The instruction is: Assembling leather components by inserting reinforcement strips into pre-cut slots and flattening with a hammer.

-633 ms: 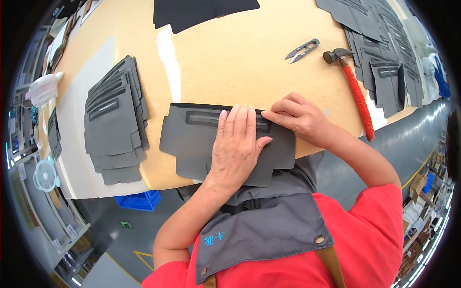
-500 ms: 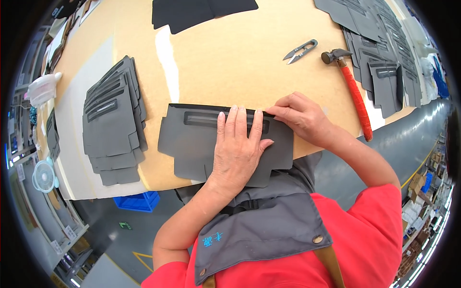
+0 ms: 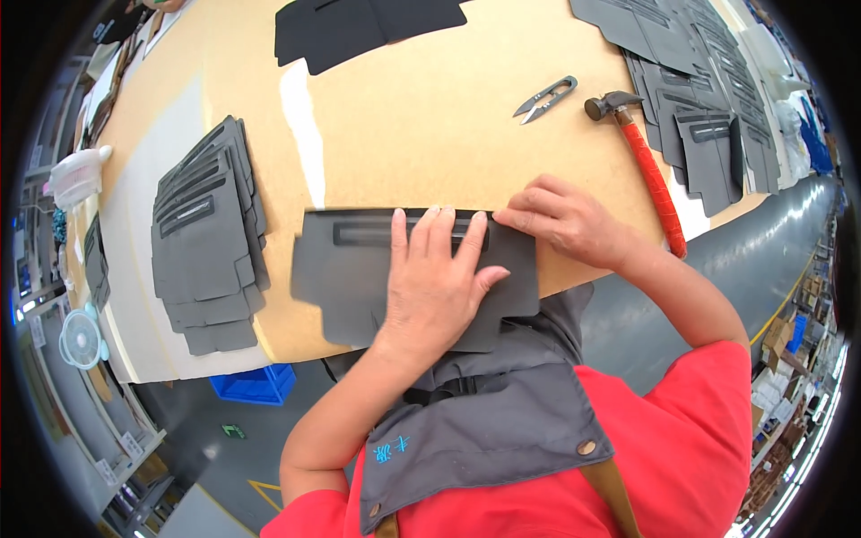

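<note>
Head view: my left fingers [image 3: 439, 235] lie spread on the grey panel [image 3: 350, 280]; my right fingers [image 3: 531, 223] pinch its far edge.

The near panel [image 3: 345, 282], left stack [image 3: 193, 260] and right stack [image 3: 708, 166] are dark grey with blackish strips; the far sheet [image 3: 341, 40] is black. The surface [image 3: 413, 134] is pale tan with white patches. The hammer handle [image 3: 653, 184] is red, as is the shirt [image 3: 682, 430] around the grey, blue-stitched apron [image 3: 493, 448].
</note>
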A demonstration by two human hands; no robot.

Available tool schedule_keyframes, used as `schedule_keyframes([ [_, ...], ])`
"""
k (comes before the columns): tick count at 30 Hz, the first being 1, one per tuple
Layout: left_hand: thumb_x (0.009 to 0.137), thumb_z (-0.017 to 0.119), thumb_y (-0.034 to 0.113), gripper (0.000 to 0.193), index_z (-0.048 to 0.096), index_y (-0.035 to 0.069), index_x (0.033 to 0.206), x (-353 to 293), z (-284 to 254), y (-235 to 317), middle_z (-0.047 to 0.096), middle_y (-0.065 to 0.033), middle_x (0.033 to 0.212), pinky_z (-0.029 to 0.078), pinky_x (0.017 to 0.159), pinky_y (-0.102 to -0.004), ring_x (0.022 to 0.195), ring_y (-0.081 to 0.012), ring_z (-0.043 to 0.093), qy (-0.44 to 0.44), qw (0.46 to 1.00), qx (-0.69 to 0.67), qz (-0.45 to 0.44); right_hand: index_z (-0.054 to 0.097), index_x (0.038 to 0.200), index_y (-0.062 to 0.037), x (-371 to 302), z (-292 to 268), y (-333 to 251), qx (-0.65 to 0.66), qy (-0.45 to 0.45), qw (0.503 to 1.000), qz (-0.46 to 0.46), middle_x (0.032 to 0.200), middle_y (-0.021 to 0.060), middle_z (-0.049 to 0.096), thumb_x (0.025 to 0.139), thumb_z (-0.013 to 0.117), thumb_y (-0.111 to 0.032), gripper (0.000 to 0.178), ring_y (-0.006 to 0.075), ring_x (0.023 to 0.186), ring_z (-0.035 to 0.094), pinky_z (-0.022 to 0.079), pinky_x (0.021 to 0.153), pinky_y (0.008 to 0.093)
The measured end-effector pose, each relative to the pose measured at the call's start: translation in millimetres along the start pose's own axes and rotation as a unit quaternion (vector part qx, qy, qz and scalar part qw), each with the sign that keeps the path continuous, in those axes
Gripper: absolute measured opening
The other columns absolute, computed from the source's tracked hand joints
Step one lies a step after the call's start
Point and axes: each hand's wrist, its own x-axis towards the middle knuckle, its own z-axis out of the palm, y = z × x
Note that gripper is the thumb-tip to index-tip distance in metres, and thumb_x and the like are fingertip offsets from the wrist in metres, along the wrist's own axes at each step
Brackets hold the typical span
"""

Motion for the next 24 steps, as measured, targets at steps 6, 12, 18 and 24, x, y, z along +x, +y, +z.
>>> schedule_keyframes([
  [6, 0.095, 0.07, 0.017, 0.027, 0.067, 0.003, 0.118, 10, -26, -76, 0.064, -0.0147, 0.107, 0.05, 0.088, -0.0418, 0.099, -0.0316, 0.061, 0.09, 0.991, -0.047, -0.092, 0.071, 0.113, -0.0082, 77, -16, 52, -0.034, 0.106, 0.994, -0.001, 0.109, 0.0089, 0.068, 0.089, 0.069, -0.002, 0.025, 0.0285, 0.101, 0.064, 0.055, 0.086, 0.0367],
  [12, 0.091, 0.074, 0.011, 0.023, 0.067, 0.001, 0.11, 3, -28, -100, 0.066, -0.0071, 0.082, 0.051, 0.071, -0.0313, 0.073, -0.0181, 0.063, 0.02, 0.954, -0.186, -0.233, 0.065, 0.106, -0.0097, 44, -59, 108, -0.118, -0.049, 0.969, 0.213, 0.11, 0.0074, 0.066, 0.085, 0.074, -0.015, 0.024, 0.0285, 0.113, 0.058, 0.047, 0.094, 0.0413],
  [18, 0.097, 0.072, 0.015, 0.021, 0.066, -0.001, 0.111, -3, -29, -113, 0.07, -0.0015, 0.085, 0.051, 0.066, -0.0243, 0.074, -0.0071, 0.063, 0.001, 0.863, -0.379, -0.335, 0.057, 0.102, -0.005, 52, -61, 104, -0.028, -0.037, 0.955, 0.295, 0.092, 0.0077, 0.063, 0.097, 0.065, -0.019, 0.016, 0.0224, 0.093, 0.061, 0.048, 0.08, 0.0371],
  [24, 0.101, 0.069, 0.016, 0.027, 0.063, 0.0, 0.122, -20, -30, -92, 0.074, -0.0039, 0.098, 0.057, 0.069, -0.0209, 0.083, -0.0062, 0.07, -0.025, 0.624, -0.666, -0.409, 0.057, 0.124, -0.0066, 93, -3, -25, 0.349, 0.027, 0.862, 0.366, 0.09, 0.0004, 0.057, 0.11, 0.05, -0.023, 0.023, 0.0086, 0.082, 0.056, 0.049, 0.07, 0.0243],
])
